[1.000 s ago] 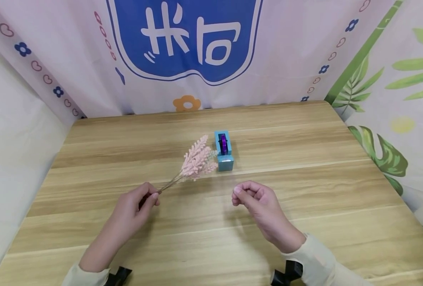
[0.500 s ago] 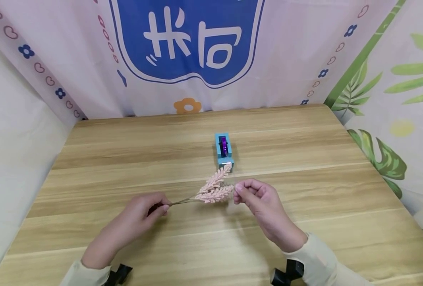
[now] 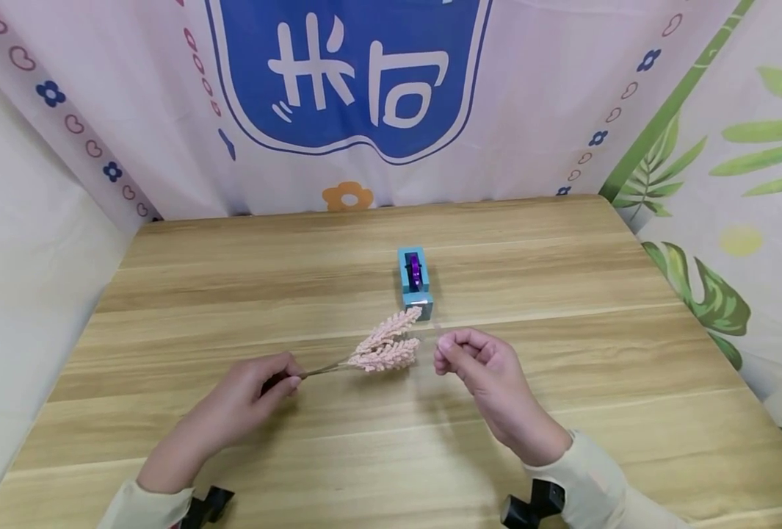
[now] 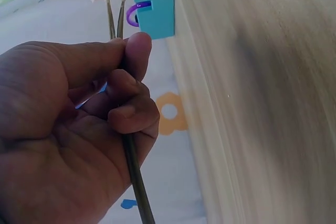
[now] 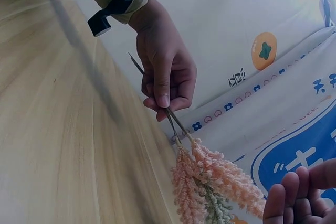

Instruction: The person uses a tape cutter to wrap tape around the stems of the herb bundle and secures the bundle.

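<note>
L hand [image 3: 247, 391] grips pink flwrs [image 3: 385, 357] partly blocking tape disp [image 3: 416, 297]; R hand [image 3: 484, 373] curled, can't tell if holding.

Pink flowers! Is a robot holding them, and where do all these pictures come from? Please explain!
No robot, just a person with bare hands. The wide picture comes from a camera worn on the head, looking down. The smaller ones are taken from each wrist, watching that hand's work. The left hand grips the pink flowers by their stems, above the table. The right hand is near the flower tips, fingers curled; I can't tell whether it pinches anything. On the table stands a blue tape holder with a purple roll in it.
</note>
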